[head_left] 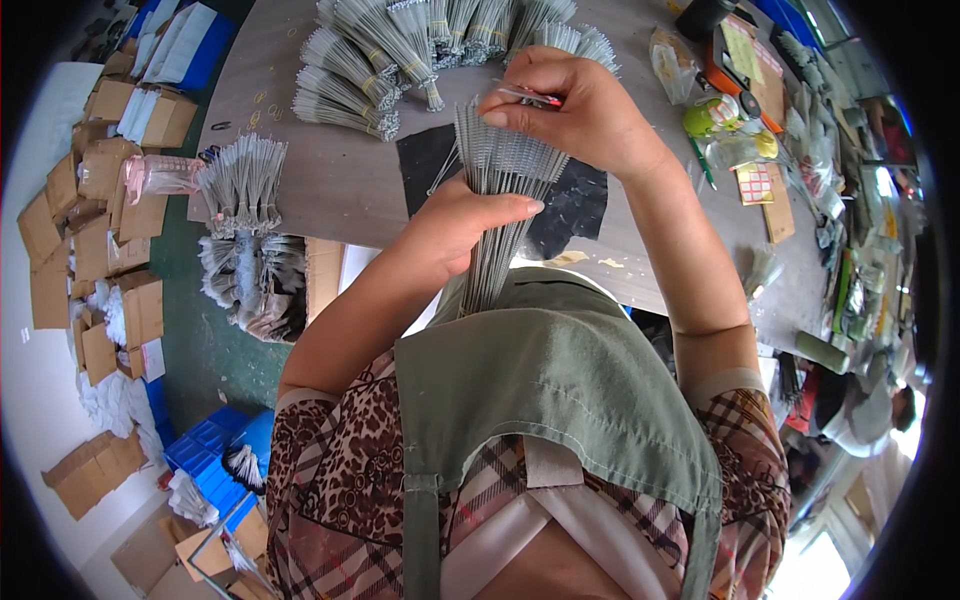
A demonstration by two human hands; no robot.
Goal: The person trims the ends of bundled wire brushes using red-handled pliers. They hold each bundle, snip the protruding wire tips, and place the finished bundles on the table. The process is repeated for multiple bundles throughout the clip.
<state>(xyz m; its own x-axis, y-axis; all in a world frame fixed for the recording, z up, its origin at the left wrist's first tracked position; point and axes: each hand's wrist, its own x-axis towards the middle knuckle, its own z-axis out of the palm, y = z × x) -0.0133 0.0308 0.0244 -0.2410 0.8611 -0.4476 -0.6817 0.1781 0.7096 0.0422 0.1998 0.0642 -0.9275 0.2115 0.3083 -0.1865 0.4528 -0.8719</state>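
My left hand (455,222) is wrapped round a thick bundle of thin wire brushes (505,170), its thumb lying across the front. The bundle stands upright close to my apron, bristled ends up and bare wire stems down. One or two brushes stick out aslant on its left side. Just above the bristled tops, my right hand (580,105) pinches a small, slim metal tool (528,95) with a red part; its exact kind is hard to make out. Behind the bundle a black mat (575,210) lies on the grey table (330,185).
Several tied brush bundles (365,60) lie fanned along the table's far side. At the left edge are another brush bundle (245,180) and a pink bottle (165,175). A green pen (702,165), a yellow-green tape roll (710,117) and an orange-black tool (735,75) lie right. Cardboard boxes (105,170) line the left wall.
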